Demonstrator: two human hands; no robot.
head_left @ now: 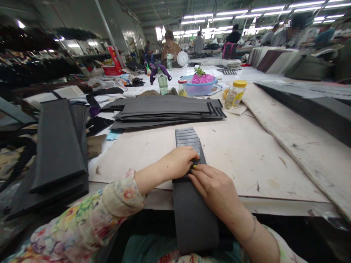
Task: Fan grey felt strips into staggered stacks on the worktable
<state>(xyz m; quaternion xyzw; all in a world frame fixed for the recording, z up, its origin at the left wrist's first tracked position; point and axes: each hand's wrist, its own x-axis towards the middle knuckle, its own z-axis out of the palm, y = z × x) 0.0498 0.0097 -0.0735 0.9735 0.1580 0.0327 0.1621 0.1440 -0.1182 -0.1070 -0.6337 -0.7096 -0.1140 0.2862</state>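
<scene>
A long dark grey strip of sheet material (192, 215) runs from the table over its front edge towards my body. Beyond my hands lies a set of narrow, overlapping bands (188, 137) with a shiny greyish surface, like the fanned ends of several strips. My left hand (178, 162) lies across the strip, its fingers curled and pressed down on it. Close beside it, my right hand (216, 186) grips the strip's right side, fingers together and thumb tip near the left hand's fingers. What exactly is pinched under the fingertips is hidden.
Stacked dark grey strips (167, 109) lie behind my hands, and another pile (60, 146) stands at the left. Farther back are a yellow-lidded jar (236, 95), a red-lidded jar (182, 88), a green bottle (162, 84) and a blue basin (189, 88). A long board (296, 146) lies right.
</scene>
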